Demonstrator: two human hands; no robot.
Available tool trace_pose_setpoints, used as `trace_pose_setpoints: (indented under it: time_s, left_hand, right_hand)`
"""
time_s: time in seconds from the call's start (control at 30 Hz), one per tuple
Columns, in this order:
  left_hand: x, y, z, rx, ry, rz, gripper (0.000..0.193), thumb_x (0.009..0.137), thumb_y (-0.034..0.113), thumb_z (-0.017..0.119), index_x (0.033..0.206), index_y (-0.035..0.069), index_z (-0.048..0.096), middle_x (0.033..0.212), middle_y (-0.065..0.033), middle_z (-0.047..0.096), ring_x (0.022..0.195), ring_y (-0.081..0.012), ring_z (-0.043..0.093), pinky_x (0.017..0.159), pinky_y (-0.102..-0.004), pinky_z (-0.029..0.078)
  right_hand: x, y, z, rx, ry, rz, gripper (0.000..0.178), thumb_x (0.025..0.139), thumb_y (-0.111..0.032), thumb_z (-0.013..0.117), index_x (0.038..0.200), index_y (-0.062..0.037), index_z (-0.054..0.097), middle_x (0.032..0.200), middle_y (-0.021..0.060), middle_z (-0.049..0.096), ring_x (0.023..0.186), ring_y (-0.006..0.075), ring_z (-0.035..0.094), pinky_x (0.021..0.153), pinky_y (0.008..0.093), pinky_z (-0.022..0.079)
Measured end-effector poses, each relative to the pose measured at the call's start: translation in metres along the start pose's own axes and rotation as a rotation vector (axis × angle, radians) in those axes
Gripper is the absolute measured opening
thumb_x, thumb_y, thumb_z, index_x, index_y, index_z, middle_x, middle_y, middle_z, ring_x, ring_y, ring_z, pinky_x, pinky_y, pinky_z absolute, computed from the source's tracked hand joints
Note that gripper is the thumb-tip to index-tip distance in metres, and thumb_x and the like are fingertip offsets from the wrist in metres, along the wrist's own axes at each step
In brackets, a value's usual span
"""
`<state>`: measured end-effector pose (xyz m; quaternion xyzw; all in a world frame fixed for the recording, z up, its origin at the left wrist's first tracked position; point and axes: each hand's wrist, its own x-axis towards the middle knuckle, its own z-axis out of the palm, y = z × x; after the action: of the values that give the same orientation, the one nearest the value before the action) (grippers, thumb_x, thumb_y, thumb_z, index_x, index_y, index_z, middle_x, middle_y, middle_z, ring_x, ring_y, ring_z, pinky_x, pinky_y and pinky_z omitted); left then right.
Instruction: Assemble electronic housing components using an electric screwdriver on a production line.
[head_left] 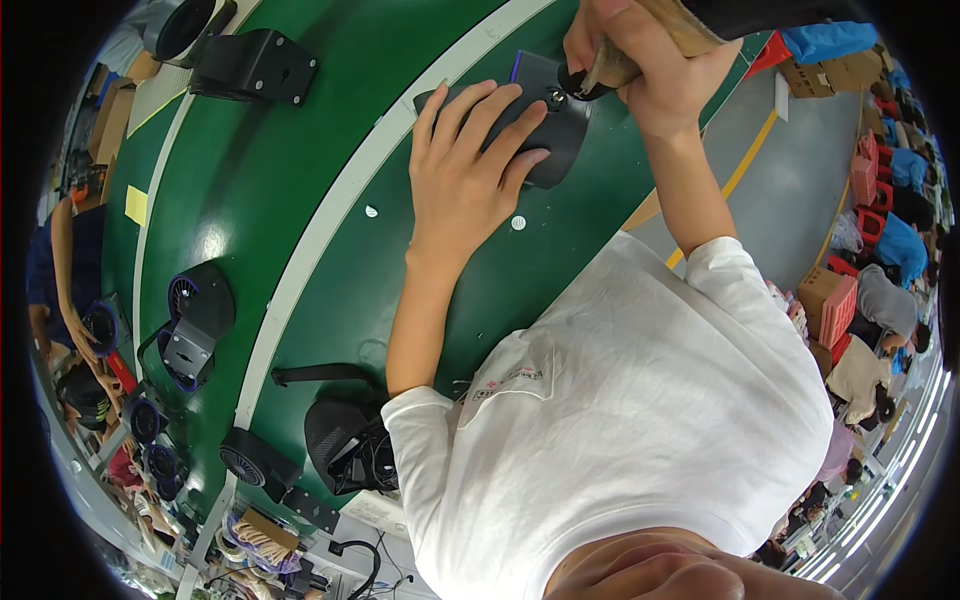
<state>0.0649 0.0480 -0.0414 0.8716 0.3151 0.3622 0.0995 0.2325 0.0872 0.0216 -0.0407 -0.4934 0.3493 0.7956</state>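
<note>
a green conveyor belt (pixel 280 170) with a white stripe is taking up most of the view, curving from upper right to lower left. a person in a white t-shirt (pixel 640 410) is leaning over it from the lower right. more black fan housings are sitting on the belt — one at the top left (pixel 255 65), one with a purple rim at the left (pixel 195 320), and a black strapped unit (pixel 345 440) near the lower edge. cardboard boxes and red crates (pixel 835 300) are lying beyond the belt at the right, where other people are sitting.

the black housing (pixel 545 125) being worked on is lying on the belt at top centre, just right of the white stripe. the left hand (pixel 465 175) is lying flat on it, fingers spread and pressing down rather than gripping. the right hand (pixel 640 65) is clenching around a tan-handled tool (pixel 615 65), whose dark tip is touching the housing's top. two small white discs (pixel 518 223) are lying on the belt near the left wrist.
</note>
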Motion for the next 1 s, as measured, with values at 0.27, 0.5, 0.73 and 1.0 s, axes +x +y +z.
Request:
trace_pose_setpoints:
  time_s: [0.27, 0.5, 0.73, 1.0]
  left_hand:
    - [0.004, 0.002, 0.004, -0.027, 0.005, -0.025, 0.034, 0.071, 0.023, 0.073, 0.104, 0.017, 0.068, 0.113, -0.0001, 0.059, 0.11, -0.0213, 0.053, 0.1, -0.0442, 0.037]
    - [0.03, -0.008, -0.011, -0.037, -0.19, -0.111, 0.042, 0.067, 0.028, 0.077, 0.106, 0.014, 0.067, 0.108, -0.0038, 0.059, 0.105, -0.0232, 0.054, 0.093, -0.0424, 0.04]
    - [0.042, -0.034, -0.025, -0.069, -0.412, -0.169, 0.055, 0.061, 0.035, 0.08, 0.109, 0.011, 0.067, 0.093, -0.0121, 0.063, 0.088, -0.0321, 0.06, 0.08, -0.04, 0.047]
    - [-0.021, -0.083, -0.167, 0.632, -0.66, -0.561, 0.051, 0.066, 0.037, 0.077, 0.105, 0.006, 0.067, 0.093, -0.0159, 0.065, 0.088, -0.0351, 0.062, 0.074, -0.0428, 0.049]
  right_hand:
    - [-0.011, 0.012, -0.017, -0.063, -0.093, 0.003, 0.046, 0.072, 0.006, 0.061, 0.112, 0.0044, 0.039, 0.064, 0.005, 0.054, 0.049, 0.0134, 0.054, 0.046, 0.0242, 0.043]
    - [-0.004, -0.027, 0.016, -0.565, 0.2, 0.574, 0.046, 0.069, 0.007, 0.062, 0.11, 0.0039, 0.041, 0.064, 0.0048, 0.055, 0.05, 0.0123, 0.054, 0.049, 0.0226, 0.043]
    - [-0.033, -0.005, -0.014, -0.432, 0.178, 0.405, 0.047, 0.08, -0.011, 0.064, 0.116, 0.0038, 0.039, 0.061, 0.0084, 0.051, 0.045, 0.0164, 0.048, 0.045, 0.0286, 0.043]
    - [-0.054, -0.03, -0.117, -0.735, 0.436, 0.289, 0.039, 0.082, -0.003, 0.059, 0.118, 0.0049, 0.045, 0.062, 0.0109, 0.048, 0.046, 0.0181, 0.045, 0.047, 0.0329, 0.044]
